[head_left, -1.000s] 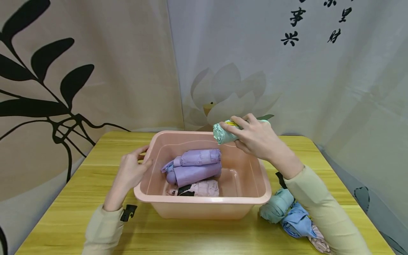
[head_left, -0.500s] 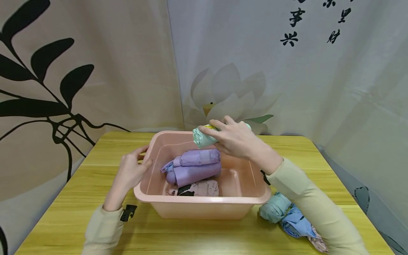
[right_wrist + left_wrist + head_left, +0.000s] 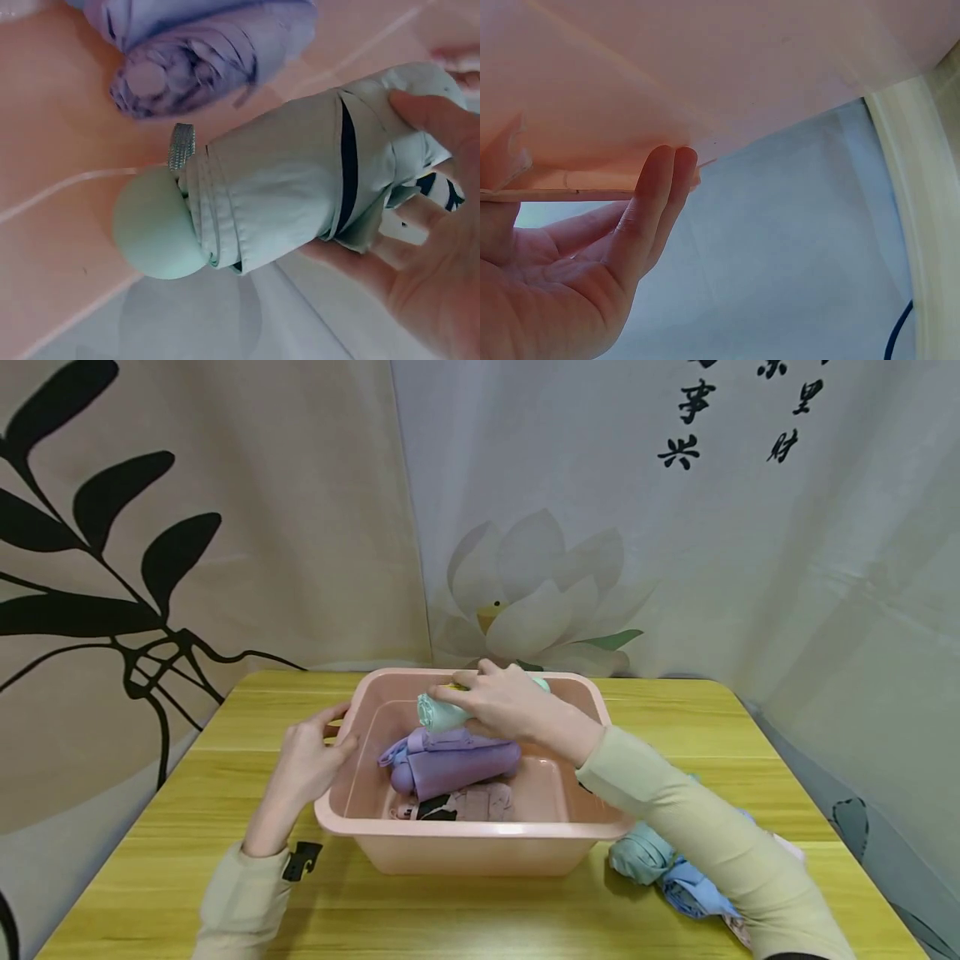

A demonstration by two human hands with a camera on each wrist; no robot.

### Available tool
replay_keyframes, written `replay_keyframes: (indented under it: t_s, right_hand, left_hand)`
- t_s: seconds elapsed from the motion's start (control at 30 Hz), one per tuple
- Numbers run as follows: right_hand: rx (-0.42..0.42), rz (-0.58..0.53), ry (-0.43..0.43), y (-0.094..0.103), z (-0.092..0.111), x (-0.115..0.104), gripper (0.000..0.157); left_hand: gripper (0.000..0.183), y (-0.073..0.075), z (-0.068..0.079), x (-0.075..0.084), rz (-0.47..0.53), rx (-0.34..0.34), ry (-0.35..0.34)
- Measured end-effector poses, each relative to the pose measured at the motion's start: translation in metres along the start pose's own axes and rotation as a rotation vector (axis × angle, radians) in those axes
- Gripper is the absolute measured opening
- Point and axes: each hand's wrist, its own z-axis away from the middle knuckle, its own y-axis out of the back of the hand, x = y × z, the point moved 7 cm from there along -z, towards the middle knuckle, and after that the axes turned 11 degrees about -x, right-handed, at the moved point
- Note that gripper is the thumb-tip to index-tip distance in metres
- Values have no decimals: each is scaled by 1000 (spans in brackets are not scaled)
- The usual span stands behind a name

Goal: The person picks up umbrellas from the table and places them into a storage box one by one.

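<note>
My right hand (image 3: pixel 517 706) grips a mint-green folded umbrella (image 3: pixel 442 714) over the back part of a pink plastic basin (image 3: pixel 480 853). In the right wrist view, the fingers curl round one end of this umbrella (image 3: pixel 277 180); its rounded handle and a wrist loop show at the other. Inside the basin lie two purple folded umbrellas (image 3: pixel 461 770) and a pale pink one (image 3: pixel 487 803) with a black band. My left hand (image 3: pixel 307 762) pinches the basin's left rim, thumb on one side and fingers (image 3: pixel 649 195) against the outer wall.
Right of the basin, beneath my right forearm, lie a teal folded umbrella (image 3: pixel 642 853), a blue one (image 3: pixel 693 889) and a partly hidden pale pink one (image 3: pixel 737 931). The wooden table (image 3: pixel 150 868) backs onto a printed curtain (image 3: pixel 315 527).
My right hand has carried the mint-green umbrella leftward and down, from above the basin's back right rim to over the purple umbrellas. The left hand and the basin have stayed put.
</note>
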Motion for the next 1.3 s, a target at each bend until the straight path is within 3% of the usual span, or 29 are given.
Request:
replay_keyframes:
  t_s: [0.17,0.4,0.6,1.1,1.3]
  right_hand:
    - [-22,33,30,-13,-4,-10,47]
    - [-1,88,62,-15,-5,-22,42]
    - [-36,119,68,-21,-9,-28,42]
    - [-76,169,18,-29,-15,-29,44]
    - [-48,147,11,-21,-13,-23,38]
  left_hand:
    - [50,-1,0,1,7,-2,-14]
    - [51,1,0,1,5,-2,-6]
    - [51,1,0,0,5,-5,5]
    - [52,0,-1,-2,-4,1,18]
    - [51,0,-1,-1,-4,3,7]
